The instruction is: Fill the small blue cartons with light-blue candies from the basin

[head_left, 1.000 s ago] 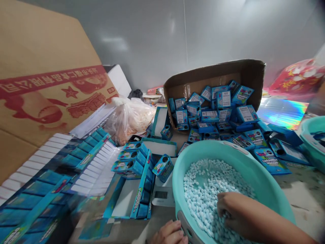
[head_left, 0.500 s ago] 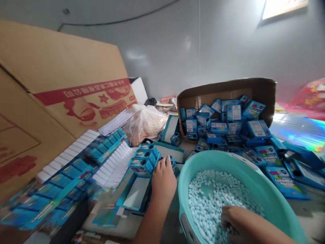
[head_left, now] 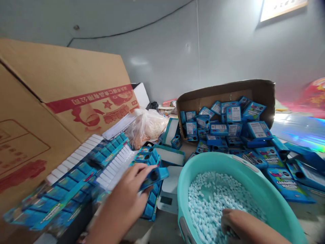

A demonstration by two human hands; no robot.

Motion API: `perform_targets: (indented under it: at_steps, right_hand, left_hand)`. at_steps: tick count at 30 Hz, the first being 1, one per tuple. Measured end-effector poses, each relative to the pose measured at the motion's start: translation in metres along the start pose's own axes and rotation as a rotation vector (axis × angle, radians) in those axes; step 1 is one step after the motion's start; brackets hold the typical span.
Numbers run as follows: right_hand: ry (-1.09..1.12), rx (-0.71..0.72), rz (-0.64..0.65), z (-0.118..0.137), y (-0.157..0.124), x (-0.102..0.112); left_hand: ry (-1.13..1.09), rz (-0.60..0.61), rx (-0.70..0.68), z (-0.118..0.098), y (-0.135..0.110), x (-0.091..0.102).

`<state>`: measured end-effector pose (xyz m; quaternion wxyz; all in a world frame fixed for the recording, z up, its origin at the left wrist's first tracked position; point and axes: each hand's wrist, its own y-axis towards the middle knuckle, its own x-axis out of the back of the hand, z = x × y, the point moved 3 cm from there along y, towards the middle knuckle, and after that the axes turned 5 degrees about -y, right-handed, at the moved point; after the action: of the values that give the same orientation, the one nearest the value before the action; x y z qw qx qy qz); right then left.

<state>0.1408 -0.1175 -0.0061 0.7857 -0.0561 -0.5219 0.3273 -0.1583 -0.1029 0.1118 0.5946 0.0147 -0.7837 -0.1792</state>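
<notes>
My left hand (head_left: 127, 195) grips a small blue candy box (head_left: 154, 176) between thumb and fingers, its dark round spot facing up. Just beneath it stands a blue display tray (head_left: 154, 215) with several small blue boxes, partly covered by the hand. My right hand (head_left: 240, 222) is inside the turquoise tub (head_left: 220, 157), its fingers curled down among the pale blue candies (head_left: 208, 210). The fingertips are buried, so what they hold is hidden.
A tipped carton (head_left: 262, 88) spills small blue boxes behind the tub. Filled display trays (head_left: 58, 200) line the left side before a big cardboard box (head_left: 83, 71). A clear bag (head_left: 149, 123) lies behind. Beside the tub sits a pale flat device (head_left: 170, 184) with a dark window.
My left hand has moved left and toward me from beside the stacked boxes and now holds a small blue box. My right hand stays in the candies. The view has shifted slightly.
</notes>
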Motion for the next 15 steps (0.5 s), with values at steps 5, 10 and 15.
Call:
perform_targets:
  at_steps: [5, 10, 15]
  right_hand:
    - [0.007, -0.045, -0.003, -0.002, 0.002, 0.002]
    - [0.025, 0.002, -0.059, -0.009, 0.007, -0.008]
    - [0.010, -0.024, -0.130, -0.014, 0.013, -0.013]
  left_hand:
    - [0.114, 0.117, -0.162, 0.037, 0.000, 0.062]
    - [0.063, 0.249, -0.049, 0.066, 0.020, 0.037]
    - [0.027, 0.088, -0.061, 0.081, 0.023, 0.010]
